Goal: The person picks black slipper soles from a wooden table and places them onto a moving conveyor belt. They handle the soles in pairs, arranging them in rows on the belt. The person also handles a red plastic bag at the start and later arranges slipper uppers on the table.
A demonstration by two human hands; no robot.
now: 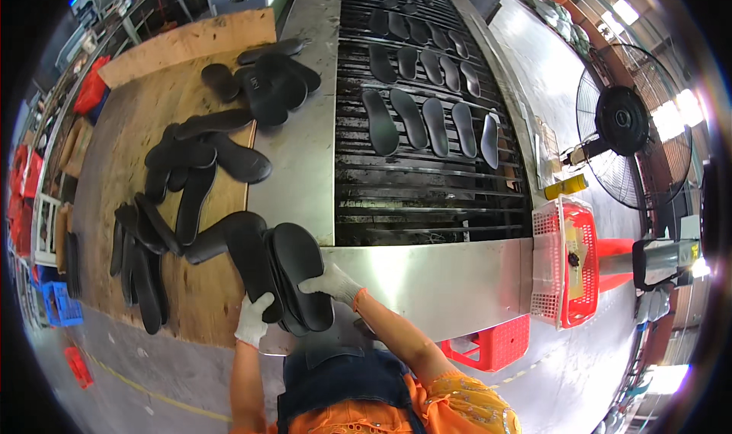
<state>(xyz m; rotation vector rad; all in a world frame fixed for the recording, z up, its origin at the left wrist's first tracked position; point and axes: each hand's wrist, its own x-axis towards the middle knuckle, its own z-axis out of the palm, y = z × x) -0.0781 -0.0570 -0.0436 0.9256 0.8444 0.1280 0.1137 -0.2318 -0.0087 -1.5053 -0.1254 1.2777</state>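
Both my hands wear white knit gloves. My left hand (pixel 253 320) is closed on the lower end of a black insole (pixel 249 255), close to the wooden table's front edge. Just to its right, a small stack of black insoles (pixel 299 255) is gripped along its right side by my right hand (pixel 333 285), thumb on top; its other fingers are partly hidden. The two lots of insoles touch or overlap at their edges. Beyond my left hand, more black insoles (pixel 200 198) lie in loose heaps on the wooden table (pixel 107 182).
Ahead on the right, a slatted conveyor (pixel 427 198) carries rows of insoles (pixel 438 127), bordered by a metal ledge (pixel 435 281). Beside it stand a red and white basket (pixel 547 262), a yellow can (pixel 566 187) and a fan (pixel 621 121). A red stool (pixel 499 346) is below the ledge.
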